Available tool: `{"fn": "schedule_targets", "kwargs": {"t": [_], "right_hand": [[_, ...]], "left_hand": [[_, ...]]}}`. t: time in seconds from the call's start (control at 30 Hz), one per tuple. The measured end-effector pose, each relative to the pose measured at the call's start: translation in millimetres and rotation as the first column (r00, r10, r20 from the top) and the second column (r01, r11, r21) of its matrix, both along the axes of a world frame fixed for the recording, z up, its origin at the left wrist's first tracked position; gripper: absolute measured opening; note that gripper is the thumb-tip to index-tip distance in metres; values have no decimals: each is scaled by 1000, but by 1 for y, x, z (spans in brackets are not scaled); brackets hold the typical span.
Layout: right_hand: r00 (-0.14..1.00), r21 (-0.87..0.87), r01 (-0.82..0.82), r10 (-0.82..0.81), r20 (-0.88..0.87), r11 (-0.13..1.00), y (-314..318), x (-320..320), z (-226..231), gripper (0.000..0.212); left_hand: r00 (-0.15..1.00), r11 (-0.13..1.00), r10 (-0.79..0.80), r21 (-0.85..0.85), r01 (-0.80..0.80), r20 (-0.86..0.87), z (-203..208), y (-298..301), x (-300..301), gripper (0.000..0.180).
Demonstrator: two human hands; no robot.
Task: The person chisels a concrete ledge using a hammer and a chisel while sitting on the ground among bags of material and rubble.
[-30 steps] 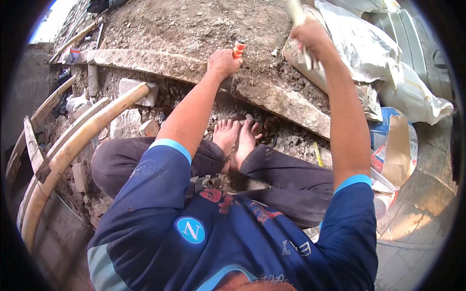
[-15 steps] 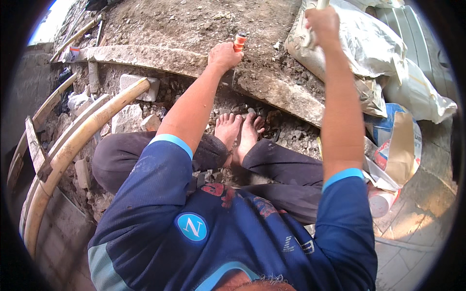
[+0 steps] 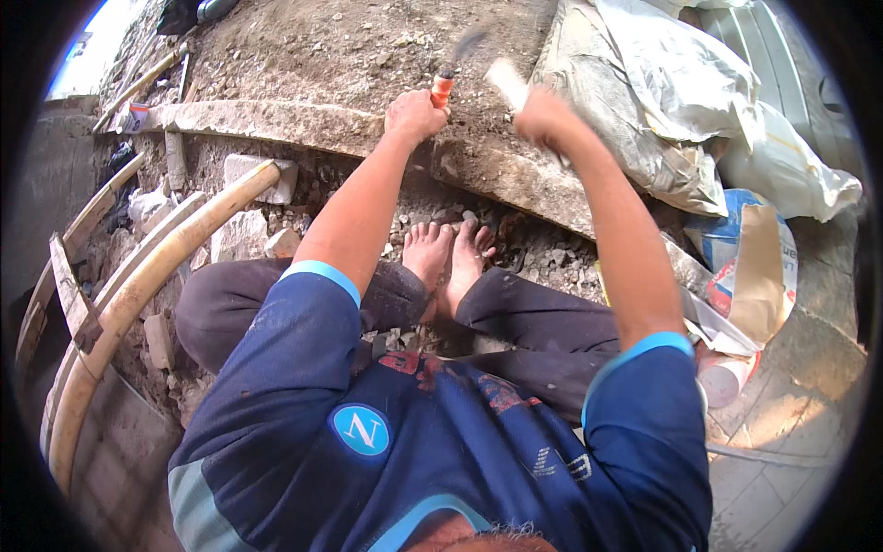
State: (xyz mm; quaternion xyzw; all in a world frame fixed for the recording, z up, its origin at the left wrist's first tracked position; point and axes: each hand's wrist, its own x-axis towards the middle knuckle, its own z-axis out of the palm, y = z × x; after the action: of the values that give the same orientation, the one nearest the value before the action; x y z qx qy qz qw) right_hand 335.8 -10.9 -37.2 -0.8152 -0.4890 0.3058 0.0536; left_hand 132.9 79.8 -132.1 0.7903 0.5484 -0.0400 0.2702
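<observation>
My left hand [image 3: 414, 117] is wrapped round the orange grip of a chisel [image 3: 441, 90], whose dark striking end points up. The chisel's lower part is hidden behind my hand, just above a long rough stone kerb [image 3: 326, 126]. To its right, my right hand [image 3: 549, 121] is closed on the pale handle of a hammer [image 3: 507, 83]. The hammer's dark head is smeared by motion, above and slightly right of the chisel's end, apart from it. My bare feet [image 3: 446, 256] rest on rubble below the kerb.
Loose soil and gravel [image 3: 349, 51] lie beyond the kerb. White sacks [image 3: 676, 69] are piled at the far right, with a torn blue-and-white bag [image 3: 736, 244] nearer. Curved wooden poles [image 3: 138, 294] and broken stones [image 3: 241, 236] stand at my left.
My right hand has swung the hammer down and left, from above the sacks toward the chisel. My left hand, still holding the chisel, has shifted slightly left and nearer.
</observation>
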Motion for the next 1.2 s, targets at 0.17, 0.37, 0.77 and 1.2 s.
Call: {"fn": "schedule_targets", "kwargs": {"t": [0.17, 0.37, 0.77, 1.2], "right_hand": [[959, -2, 227, -224, -175, 974, 8, 3, 55, 24], [969, -22, 191, -192, -158, 981, -7, -21, 37, 25], [984, -214, 104, -132, -120, 971, 0, -14, 16, 35], [996, -189, -40, 23, -91, 981, -10, -2, -17, 27]], "left_hand": [[1000, 999, 17, -39, -17, -13, 15, -7, -5, 45], [999, 999, 13, -42, -15, -47, 13, -2, 0, 45], [999, 998, 28, -52, -29, -22, 5, -2, -2, 46], [1000, 999, 13, -52, -14, -18, 15, -6, 0, 39]]}}
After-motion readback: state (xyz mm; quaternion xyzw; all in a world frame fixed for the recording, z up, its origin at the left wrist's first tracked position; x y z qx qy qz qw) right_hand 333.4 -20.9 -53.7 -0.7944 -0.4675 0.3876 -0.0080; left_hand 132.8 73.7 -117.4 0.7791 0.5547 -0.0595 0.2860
